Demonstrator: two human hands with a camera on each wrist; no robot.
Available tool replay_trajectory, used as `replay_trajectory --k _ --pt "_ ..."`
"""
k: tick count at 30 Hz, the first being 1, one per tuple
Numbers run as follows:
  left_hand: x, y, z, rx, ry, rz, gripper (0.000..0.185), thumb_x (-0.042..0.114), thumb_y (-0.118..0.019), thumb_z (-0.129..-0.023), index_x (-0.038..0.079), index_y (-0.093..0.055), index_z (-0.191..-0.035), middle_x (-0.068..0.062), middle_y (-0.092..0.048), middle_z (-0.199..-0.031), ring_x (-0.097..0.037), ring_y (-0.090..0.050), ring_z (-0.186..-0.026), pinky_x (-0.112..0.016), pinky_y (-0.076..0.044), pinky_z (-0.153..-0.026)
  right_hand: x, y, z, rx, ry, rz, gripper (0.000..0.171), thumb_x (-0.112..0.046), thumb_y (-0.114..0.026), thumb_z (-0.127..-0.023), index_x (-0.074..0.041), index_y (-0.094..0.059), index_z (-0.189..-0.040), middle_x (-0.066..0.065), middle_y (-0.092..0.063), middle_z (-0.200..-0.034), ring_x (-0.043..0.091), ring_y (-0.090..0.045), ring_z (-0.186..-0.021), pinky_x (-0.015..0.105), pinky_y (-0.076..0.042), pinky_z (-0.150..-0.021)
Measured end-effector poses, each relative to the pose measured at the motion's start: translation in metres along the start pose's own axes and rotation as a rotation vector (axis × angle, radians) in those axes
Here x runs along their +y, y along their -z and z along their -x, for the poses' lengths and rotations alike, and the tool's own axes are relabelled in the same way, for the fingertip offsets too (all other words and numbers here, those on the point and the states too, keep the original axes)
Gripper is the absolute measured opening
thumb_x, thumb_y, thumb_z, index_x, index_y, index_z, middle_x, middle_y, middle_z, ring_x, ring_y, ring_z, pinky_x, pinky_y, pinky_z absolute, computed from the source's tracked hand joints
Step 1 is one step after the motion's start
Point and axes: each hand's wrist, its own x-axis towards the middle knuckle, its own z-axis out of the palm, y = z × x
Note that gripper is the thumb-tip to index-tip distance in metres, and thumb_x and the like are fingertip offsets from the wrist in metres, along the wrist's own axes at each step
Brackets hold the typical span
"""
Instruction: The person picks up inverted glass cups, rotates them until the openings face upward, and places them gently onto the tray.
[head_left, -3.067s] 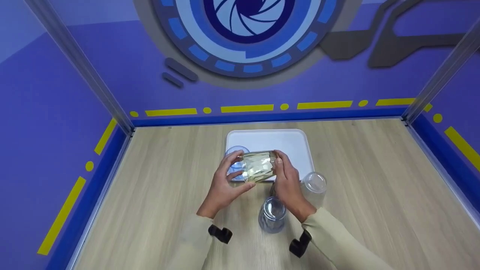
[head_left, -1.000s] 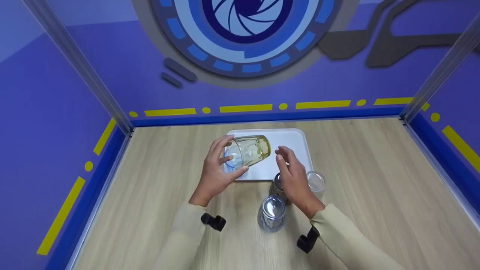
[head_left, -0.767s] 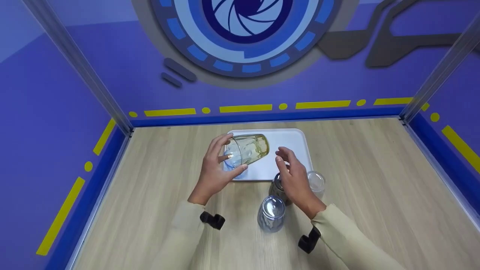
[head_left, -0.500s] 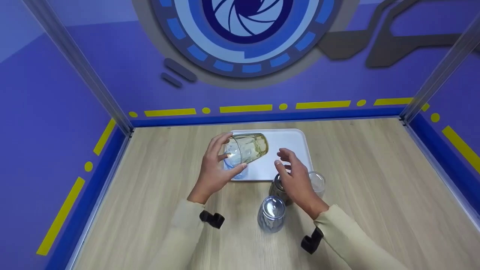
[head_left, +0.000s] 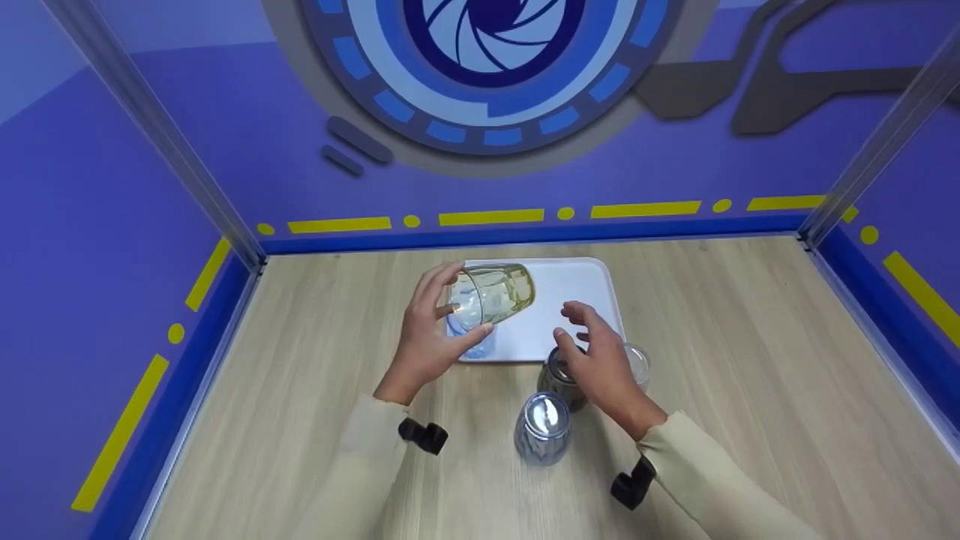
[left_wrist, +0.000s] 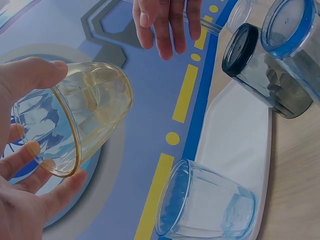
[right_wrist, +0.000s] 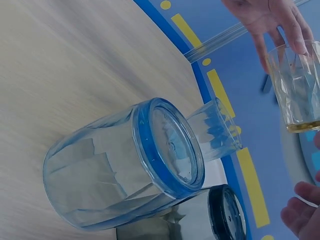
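My left hand (head_left: pixel 427 337) grips a yellow-tinted glass tumbler (head_left: pixel 508 292) near its rim. Fingers and thumb lie on either side, and the tumbler is held on its side in the air, base to the right. Below it a light blue tumbler (left_wrist: pixel 210 205) stands upright at the left of the white tray (head_left: pixel 562 277). My right hand (head_left: pixel 604 364) holds nothing; its fingers are loosely bent above a dark grey tumbler (head_left: pixel 555 384). Nearer to me stands a bluish tumbler (head_left: pixel 543 431), upside down like the grey one.
A clear tumbler (head_left: pixel 640 365), partly behind the right hand, stands base up beside the tray's near right corner. Purple panels (head_left: pixel 165 165) wall in the wooden table (head_left: pixel 315 360) at the back and both sides.
Both hands were on the yellow tumbler; the right hand has let go and drawn away to the right, lately a little nearer. The left hand has moved the tumbler left and farther back.
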Motion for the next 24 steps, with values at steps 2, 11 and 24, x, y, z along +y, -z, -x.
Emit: replay_trajectory --k 2,11,24 --pt "0.0001 -0.0002 -0.0001 0.000 -0.007 0.000 0.081 0.027 -0.083 -0.075 0.026 -0.041 -0.144 0.001 -0.041 -0.145 -0.017 -0.044 -0.131 -0.033 -0.054 -0.093 0.0006 0.0003 0.0004 0.006 0.007 0.003 0.045 -0.026 -0.058 -0.097 -0.010 -0.046 -0.138 0.010 -0.054 -0.137 0.027 -0.050 -0.129 0.047 -0.044 -0.106" --pt "0.0020 0.0014 -0.0015 -0.003 -0.010 -0.004 0.081 0.026 -0.083 -0.075 0.025 -0.042 -0.144 0.002 -0.041 -0.145 -0.017 -0.045 -0.129 -0.033 -0.054 -0.093 0.0030 0.0022 0.0020 -0.013 0.032 0.039 0.043 -0.024 -0.061 -0.095 -0.009 -0.050 -0.134 0.010 -0.057 -0.135 0.026 -0.052 -0.128 0.045 -0.046 -0.104" --pt "0.0005 0.0032 -0.0047 -0.022 -0.012 -0.011 0.082 0.026 -0.083 -0.076 0.024 -0.040 -0.145 -0.003 -0.039 -0.148 -0.019 -0.041 -0.136 -0.034 -0.053 -0.095 0.0070 0.0072 0.0089 -0.069 0.075 0.134 0.047 -0.025 -0.063 -0.094 -0.009 -0.050 -0.136 0.010 -0.056 -0.137 0.027 -0.052 -0.127 0.046 -0.044 -0.105"
